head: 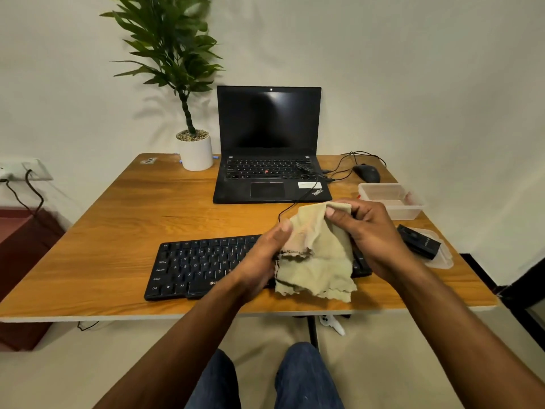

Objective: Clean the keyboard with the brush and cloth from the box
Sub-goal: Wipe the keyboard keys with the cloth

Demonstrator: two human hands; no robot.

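We note the wooden table (118, 231) carrying an open laptop (269, 149) at the back and the black keyboard (200, 267) near its front edge. Above the keyboard's right half hangs the beige cloth (315, 261) — left hand (262, 261) and right hand (374, 234) each pinch it. The clear box (392, 202) sits open at right — a black object (418, 242) lies on its lid (442, 258).
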